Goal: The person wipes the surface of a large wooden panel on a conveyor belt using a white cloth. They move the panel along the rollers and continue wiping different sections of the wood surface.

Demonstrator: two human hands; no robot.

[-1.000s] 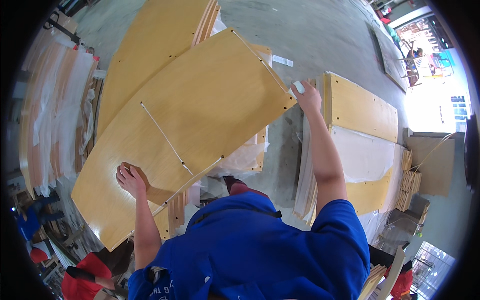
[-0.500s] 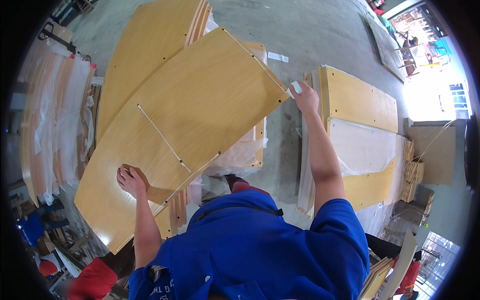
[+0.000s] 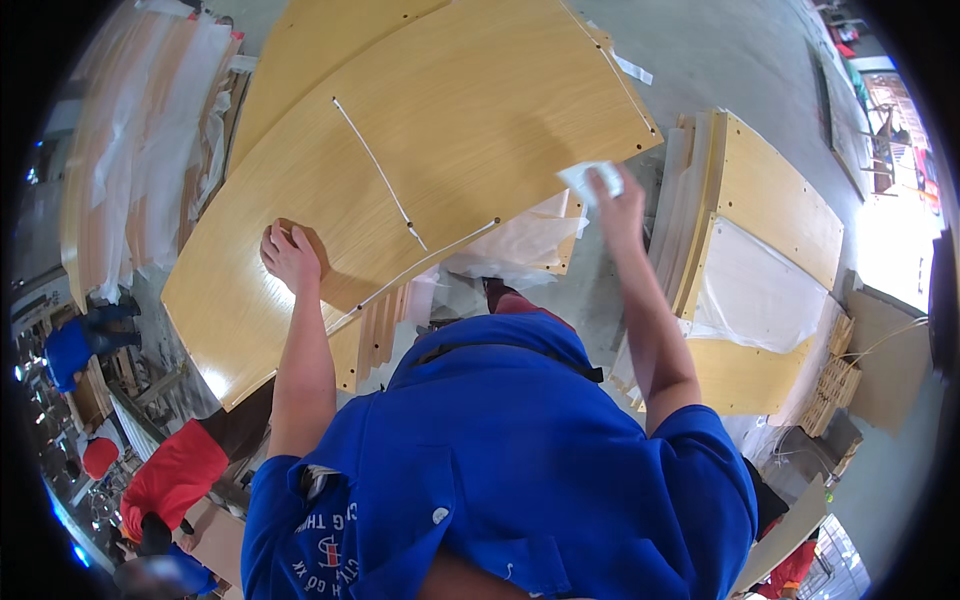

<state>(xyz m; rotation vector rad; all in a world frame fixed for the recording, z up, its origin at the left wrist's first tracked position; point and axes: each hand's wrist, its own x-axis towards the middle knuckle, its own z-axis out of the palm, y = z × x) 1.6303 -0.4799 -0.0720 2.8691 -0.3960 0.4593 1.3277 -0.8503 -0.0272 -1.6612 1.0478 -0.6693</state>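
Note:
A large curved wooden panel with dark holes lies on a stack in front of me. White lines of what looks like glue run across it: one at the middle, others along the right end and the near edge. My left hand rests on the panel's left part, fingers apart, holding nothing. Over the near right edge, my right hand grips a white glue bottle; its pointed end faces left, and blur hides its exact shape. The bottle is held near the panel, though I cannot tell whether it touches.
Another stack of yellow panels, partly wrapped in white sheeting, stands at my right. Film-wrapped boards stand at far left. A person in red bends at lower left, another in blue beyond. Wood strips lie at right.
My right hand has drawn the glue bottle back from the panel's right corner toward the near edge. My view has shifted; my left hand stays on the panel.

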